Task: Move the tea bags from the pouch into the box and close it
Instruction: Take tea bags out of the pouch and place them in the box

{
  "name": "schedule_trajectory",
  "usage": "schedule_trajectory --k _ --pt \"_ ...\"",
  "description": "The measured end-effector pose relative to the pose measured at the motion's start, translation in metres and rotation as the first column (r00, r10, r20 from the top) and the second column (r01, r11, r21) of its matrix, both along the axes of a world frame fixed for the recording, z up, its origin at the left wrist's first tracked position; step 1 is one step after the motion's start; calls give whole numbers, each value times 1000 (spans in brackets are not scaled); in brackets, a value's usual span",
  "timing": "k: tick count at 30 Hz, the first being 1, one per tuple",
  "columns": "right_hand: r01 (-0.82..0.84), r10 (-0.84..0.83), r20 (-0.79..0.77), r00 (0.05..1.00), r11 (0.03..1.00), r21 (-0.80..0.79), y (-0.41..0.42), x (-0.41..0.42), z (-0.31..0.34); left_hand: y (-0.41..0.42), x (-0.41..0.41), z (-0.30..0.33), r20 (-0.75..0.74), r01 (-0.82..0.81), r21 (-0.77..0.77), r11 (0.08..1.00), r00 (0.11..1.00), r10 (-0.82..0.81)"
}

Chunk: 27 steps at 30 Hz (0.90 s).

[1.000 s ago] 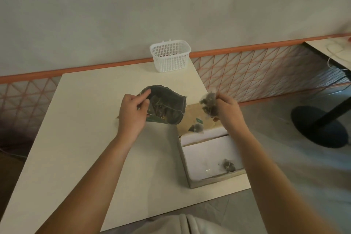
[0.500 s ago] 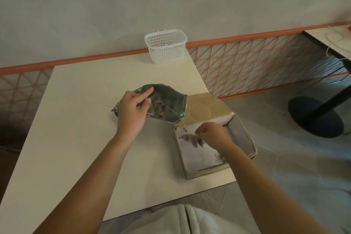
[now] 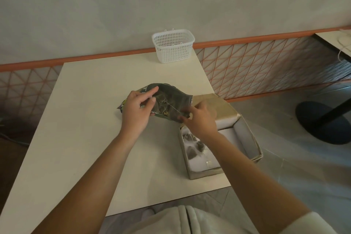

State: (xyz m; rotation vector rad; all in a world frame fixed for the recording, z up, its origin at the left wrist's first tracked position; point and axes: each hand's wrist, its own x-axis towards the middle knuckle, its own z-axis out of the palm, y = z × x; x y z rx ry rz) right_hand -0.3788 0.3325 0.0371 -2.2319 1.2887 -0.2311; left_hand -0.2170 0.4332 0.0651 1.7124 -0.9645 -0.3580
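A dark foil pouch point(image 3: 171, 99) lies open on the white table point(image 3: 91, 138), its mouth facing right. My left hand point(image 3: 137, 112) pinches the pouch's upper edge and holds the mouth open. My right hand point(image 3: 199, 118) reaches into the mouth, fingertips at a tea bag point(image 3: 183, 115) just inside; whether they grip it is unclear. Several more tea bags show inside the pouch. The open cardboard box point(image 3: 248, 138) stands at the table's right edge with its brown lid point(image 3: 218, 104) folded back. A few tea bags point(image 3: 193, 148) lie on its white floor.
A white plastic basket point(image 3: 173, 45) stands at the table's far edge by the wall. An orange rail and lattice point(image 3: 266, 66) run along the wall. A second table's black round base point(image 3: 326, 121) sits on the floor to the right.
My right hand dropped a tea bag into the box, then rose out of it and moved left to the pouch mouth. My left hand kept holding the pouch.
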Motion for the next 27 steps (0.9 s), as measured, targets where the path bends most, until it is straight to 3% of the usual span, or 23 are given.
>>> schedule_trajectory --k 2,5,12,19,24,27 --pt "-7 6 33 999 1000 10 0 4 -3 1 1 1 -5 -7 3 1000 1000 7" --pt "57 -48 214 976 998 -34 4 5 3 2 4 3 19 -21 14 1000 1000 21" --pt "106 -60 575 816 993 -47 3 7 48 1 8 6 54 -15 77 997 998 11" --pt "68 -65 650 757 997 19 8 0 73 6 6 6 40 -16 86 996 999 12" --pt "60 -179 799 575 982 176 15 -9 78 8 6 8 43 -33 98 995 999 29" --pt "54 -195 750 632 977 209 15 -16 75 8 6 8 41 -26 87 996 999 22"
